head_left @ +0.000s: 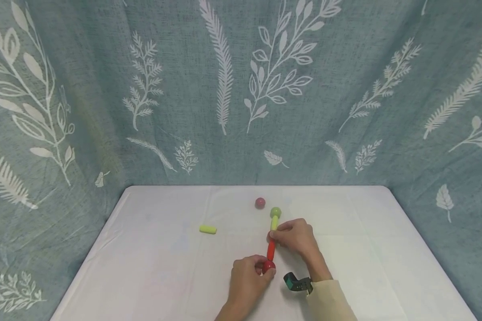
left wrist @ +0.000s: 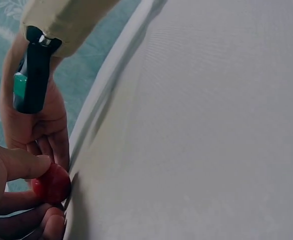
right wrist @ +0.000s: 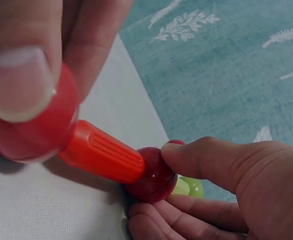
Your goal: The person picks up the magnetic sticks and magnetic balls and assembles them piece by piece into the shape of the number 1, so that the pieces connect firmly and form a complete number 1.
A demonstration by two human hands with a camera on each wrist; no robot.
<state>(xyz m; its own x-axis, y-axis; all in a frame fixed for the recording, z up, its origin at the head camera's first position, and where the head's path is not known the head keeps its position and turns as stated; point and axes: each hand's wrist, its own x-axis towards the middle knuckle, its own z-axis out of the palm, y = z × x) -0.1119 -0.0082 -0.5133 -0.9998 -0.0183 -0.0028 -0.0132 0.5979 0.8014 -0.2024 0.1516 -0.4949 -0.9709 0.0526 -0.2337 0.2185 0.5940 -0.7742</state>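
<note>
A chain of balls and sticks lies on the white table. My left hand (head_left: 247, 278) pinches the red ball (head_left: 269, 266) at its near end between thumb and fingers. From there an orange-red stick (right wrist: 109, 155) runs to a dark red ball (right wrist: 151, 175), which my right hand (head_left: 299, 237) grips with thumb and fingertips. Beyond it a yellow-green stick (head_left: 274, 222) leads to a green ball (head_left: 276, 212) at the far end. In the left wrist view the fingers cover part of the red ball (left wrist: 52, 184), and the stick is hidden.
A loose pink-red ball (head_left: 260, 203) sits left of the chain's far end. Farther left lies a yellow-green stick (head_left: 208, 229). A black device (head_left: 297, 282) is worn on the right wrist. Patterned teal curtain (head_left: 241, 89) surrounds the white table (head_left: 156, 267) at the back and sides.
</note>
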